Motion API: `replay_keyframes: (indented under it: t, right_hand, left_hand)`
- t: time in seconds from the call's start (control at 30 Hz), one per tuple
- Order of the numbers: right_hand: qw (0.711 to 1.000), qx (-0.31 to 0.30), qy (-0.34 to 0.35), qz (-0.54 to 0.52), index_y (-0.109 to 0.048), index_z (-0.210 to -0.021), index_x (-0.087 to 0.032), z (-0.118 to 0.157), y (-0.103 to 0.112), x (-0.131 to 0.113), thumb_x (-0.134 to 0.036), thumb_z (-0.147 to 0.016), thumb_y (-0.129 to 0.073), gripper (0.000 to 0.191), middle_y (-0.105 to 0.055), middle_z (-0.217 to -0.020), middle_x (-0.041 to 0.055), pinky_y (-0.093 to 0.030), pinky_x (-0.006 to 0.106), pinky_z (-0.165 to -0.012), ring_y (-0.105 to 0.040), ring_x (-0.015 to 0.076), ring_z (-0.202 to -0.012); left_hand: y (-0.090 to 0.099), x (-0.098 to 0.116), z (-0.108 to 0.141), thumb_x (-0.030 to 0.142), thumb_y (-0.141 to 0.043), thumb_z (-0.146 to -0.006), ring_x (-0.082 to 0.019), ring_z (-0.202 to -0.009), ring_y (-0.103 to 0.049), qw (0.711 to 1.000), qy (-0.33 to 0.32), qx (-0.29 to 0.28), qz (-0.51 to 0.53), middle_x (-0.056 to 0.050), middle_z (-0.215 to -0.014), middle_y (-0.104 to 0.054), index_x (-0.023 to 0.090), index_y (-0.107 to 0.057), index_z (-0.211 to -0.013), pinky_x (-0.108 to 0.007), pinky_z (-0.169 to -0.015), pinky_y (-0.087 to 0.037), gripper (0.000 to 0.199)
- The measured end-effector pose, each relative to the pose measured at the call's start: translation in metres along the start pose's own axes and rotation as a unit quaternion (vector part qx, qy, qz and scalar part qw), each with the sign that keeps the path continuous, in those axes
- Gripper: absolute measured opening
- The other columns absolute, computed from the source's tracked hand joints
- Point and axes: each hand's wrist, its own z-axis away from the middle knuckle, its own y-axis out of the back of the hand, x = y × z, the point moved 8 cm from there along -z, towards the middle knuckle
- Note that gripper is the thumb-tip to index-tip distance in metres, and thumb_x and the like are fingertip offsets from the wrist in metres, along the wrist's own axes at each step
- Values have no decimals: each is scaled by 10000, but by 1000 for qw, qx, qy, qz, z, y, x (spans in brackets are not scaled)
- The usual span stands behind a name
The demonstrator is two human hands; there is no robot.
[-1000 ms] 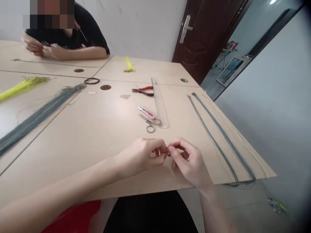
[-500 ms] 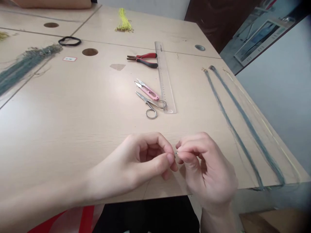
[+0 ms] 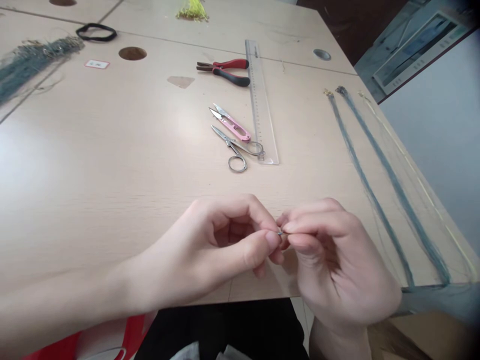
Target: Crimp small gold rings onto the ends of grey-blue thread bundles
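Close to the table's front edge, the fingertips of my two hands meet around a tiny dark piece (image 3: 279, 232), too small to name; it may be a bit of thread. My left hand (image 3: 225, 240) is closed in a pinch, thumb against index finger, on this piece. From the other side my right hand (image 3: 333, 250) has its thumb and bent fingers at the same spot, closed, and what lies between them is mostly hidden. Silver folding scissors (image 3: 236, 147) and pink thread snips (image 3: 234, 125) lie on the table beyond the hands.
A clear ruler (image 3: 264, 110) and red-and-black pliers (image 3: 228, 70) lie farther back. Blue-grey thread bundles (image 3: 390, 175) hang over the right front edge, beside a pale yellow strand (image 3: 423, 185). At left are a thick thread bundle (image 3: 33, 65), a black band (image 3: 96, 33) and a small label (image 3: 96, 64).
My view has tilted down, so the table things sit higher in the frame. Both hands stay together; the right hand has turned outward slightly, and more of the small dark piece shows.
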Motion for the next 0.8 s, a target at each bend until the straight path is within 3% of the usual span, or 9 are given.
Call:
replay_keyframes:
  t: [0.1, 0.23, 0.37, 0.53, 0.63, 0.8]
  right_hand:
    - [997, 41, -70, -2, -579, -832, -191, 3, 7, 8, -228, -927, -485, 138, -577, -767, -2, -435, 251, -518, -551, 95, -604]
    - [984, -35, -172, -27, -548, -699, -198, 7, -3, 17, -310, -936, -466, 275, -498, -571, -29, -360, 231, -446, -493, 91, -521]
    - [976, -37, -208, -52, -538, -687, -198, 6, -3, 17, -249, -901, -498, 223, -502, -605, -24, -354, 222, -424, -478, 90, -503]
    - [979, -50, -181, -76, -565, -714, -197, 4, -3, 10, -180, -886, -517, 179, -538, -659, -18, -378, 234, -430, -500, 89, -501]
    - [985, -45, -151, -69, -577, -745, -186, 4, -3, 7, -121, -875, -525, 155, -565, -679, -19, -402, 236, -476, -519, 88, -551]
    - [995, 13, -82, -55, -576, -768, -178, 3, 1, 3, -113, -871, -541, 126, -561, -703, -12, -419, 242, -521, -537, 102, -641]
  left_hand:
    - [6, 5, 2, 157, -568, -847, -66, -641, -570, 996, -44, 21, -80, 52, -695, -635, 181, -615, -743, -139, -599, -468, 116]
    - [8, 7, 6, 206, -571, -851, -84, -600, -576, 976, -67, 30, -205, 46, -687, -654, 207, -620, -772, -152, -546, -456, 93]
    - [4, 14, 8, 175, -545, -854, -64, -496, -519, 950, -108, 15, -291, 39, -632, -625, 195, -614, -794, -137, -447, -399, 94]
    - [2, 20, 10, 163, -532, -860, -58, -475, -507, 933, -144, 11, -329, 25, -641, -612, 190, -607, -793, -138, -426, -395, 104]
    - [2, 17, 11, 180, -527, -868, -79, -519, -564, 947, -128, 3, -294, 20, -670, -637, 195, -591, -809, -152, -462, -438, 89]
    - [1, 12, 9, 223, -535, -865, -113, -554, -593, 972, -77, -3, -221, 2, -670, -645, 194, -599, -792, -182, -480, -462, 100]
